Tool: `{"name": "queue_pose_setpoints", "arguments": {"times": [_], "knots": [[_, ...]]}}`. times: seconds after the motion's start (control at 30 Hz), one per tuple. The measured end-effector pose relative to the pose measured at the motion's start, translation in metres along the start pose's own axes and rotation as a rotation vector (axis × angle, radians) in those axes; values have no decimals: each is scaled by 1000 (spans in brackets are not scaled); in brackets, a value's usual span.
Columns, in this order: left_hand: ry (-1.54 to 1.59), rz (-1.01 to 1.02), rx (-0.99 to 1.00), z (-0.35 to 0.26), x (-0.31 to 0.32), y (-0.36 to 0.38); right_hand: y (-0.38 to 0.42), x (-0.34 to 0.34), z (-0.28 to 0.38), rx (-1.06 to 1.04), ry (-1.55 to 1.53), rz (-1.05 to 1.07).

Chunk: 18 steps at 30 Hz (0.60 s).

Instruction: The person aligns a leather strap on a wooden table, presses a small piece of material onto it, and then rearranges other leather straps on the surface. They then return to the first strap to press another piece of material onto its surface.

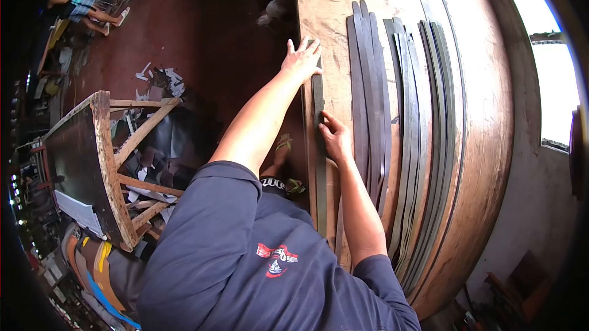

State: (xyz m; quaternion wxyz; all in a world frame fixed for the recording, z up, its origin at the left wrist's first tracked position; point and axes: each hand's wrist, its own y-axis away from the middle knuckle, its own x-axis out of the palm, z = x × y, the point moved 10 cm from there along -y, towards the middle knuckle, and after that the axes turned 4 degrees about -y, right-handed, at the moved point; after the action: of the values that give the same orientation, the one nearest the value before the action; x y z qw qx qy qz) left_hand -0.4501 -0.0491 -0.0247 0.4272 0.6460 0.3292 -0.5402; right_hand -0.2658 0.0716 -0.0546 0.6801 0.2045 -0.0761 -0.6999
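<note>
A long dark strip (pixel 318 165) lies along the near edge of a large wooden table (pixel 485 116). My left hand (pixel 302 59) rests flat on the far end of this strip, fingers spread, at the table's edge. My right hand (pixel 335 138) presses down on the same strip closer to me, fingertips on it. Neither hand is closed around the strip.
Several bundles of long dark strips (pixel 399 122) lie side by side across the table. A wooden stool-like frame (pixel 116 159) stands on the red floor at left, with scraps (pixel 161 80) around it. A seated person's legs (pixel 92 15) show at the far left.
</note>
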Motion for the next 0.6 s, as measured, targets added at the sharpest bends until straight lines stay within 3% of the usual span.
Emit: {"name": "queue_pose_setpoints", "arguments": {"times": [0.6], "knots": [[6,29,-8,-1,-5,3,0,0,6,31,85,15]]}}
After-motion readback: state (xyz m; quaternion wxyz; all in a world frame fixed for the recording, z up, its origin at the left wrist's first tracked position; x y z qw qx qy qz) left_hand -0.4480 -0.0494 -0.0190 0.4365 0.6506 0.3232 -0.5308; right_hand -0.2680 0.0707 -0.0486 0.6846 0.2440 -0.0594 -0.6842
